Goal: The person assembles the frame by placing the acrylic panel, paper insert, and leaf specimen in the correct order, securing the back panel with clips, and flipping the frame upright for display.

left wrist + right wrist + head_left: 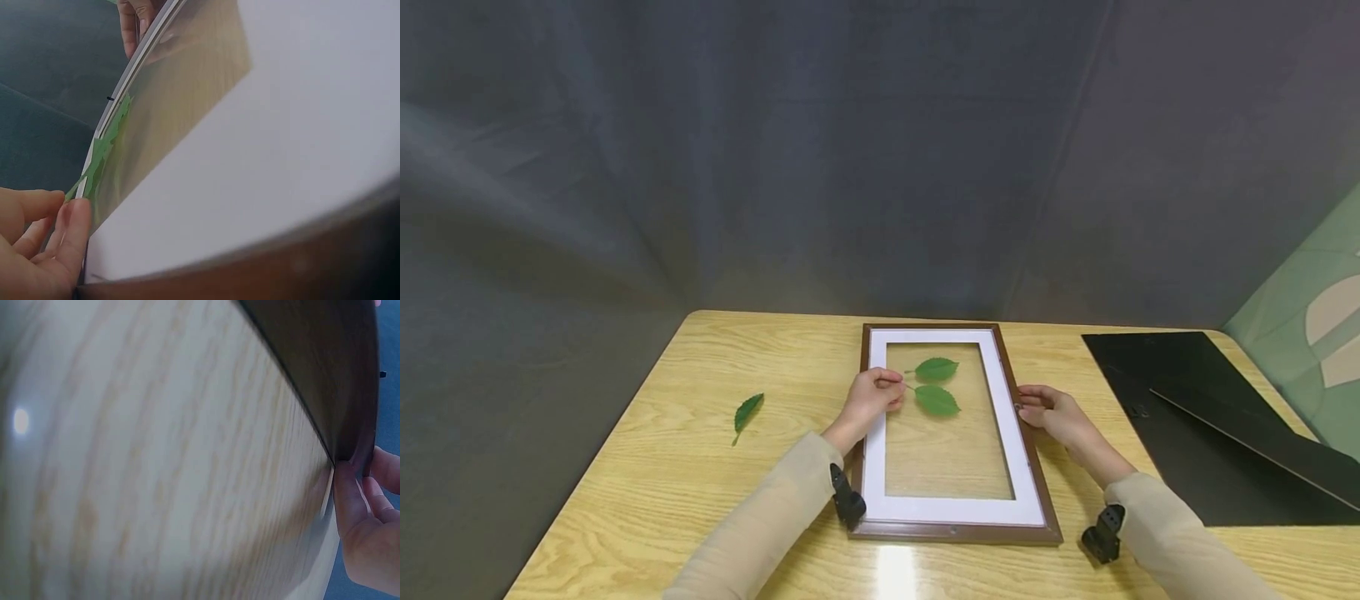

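A brown picture frame with a white mat lies on the table, its see-through window showing the wood grain below. Over the window are two green leaves, an upper leaf and a lower leaf. My left hand reaches over the frame's left side and pinches the lower leaf's stem between thumb and finger; in the left wrist view the fingertips meet at the stem. On the opposite side, my right hand grips the frame's right edge, with the thumb against its outer side.
Left of the frame, a third leaf lies on the wooden table. At the right, a black backing board rests flat with its stand flap raised. A dark curtain hangs behind the table.
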Available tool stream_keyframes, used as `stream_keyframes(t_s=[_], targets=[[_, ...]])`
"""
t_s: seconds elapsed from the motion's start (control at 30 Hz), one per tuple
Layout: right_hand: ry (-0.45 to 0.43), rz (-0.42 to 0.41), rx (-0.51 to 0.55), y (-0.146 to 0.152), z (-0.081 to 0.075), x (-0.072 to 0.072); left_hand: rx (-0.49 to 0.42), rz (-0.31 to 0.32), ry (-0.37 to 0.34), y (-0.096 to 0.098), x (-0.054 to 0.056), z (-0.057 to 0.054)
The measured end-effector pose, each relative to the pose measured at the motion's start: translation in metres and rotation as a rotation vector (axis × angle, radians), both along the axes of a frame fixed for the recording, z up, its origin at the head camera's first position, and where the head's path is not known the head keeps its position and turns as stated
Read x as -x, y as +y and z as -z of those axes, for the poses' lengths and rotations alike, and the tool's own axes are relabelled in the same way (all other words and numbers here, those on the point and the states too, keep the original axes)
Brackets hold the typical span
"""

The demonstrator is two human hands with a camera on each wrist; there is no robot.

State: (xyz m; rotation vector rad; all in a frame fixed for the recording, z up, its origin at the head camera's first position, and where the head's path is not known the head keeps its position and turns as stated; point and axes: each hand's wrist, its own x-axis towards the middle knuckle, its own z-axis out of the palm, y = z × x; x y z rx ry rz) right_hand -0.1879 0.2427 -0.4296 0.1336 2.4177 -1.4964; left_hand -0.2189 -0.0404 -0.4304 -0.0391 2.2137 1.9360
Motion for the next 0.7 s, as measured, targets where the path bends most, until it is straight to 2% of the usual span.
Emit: stream_keyframes(t_s=[0.4, 0.7], targets=[[-0.016, 0.02, -0.008, 0.0, -0.002, 0.0, 0.024, 0.048, -0.004, -0.011, 0.004, -0.001], [-0.005, 0.012, -0.003, -0.001, 0.0, 0.0, 0.08, 0.1, 0.032, -0.037, -0.002, -0.01]])
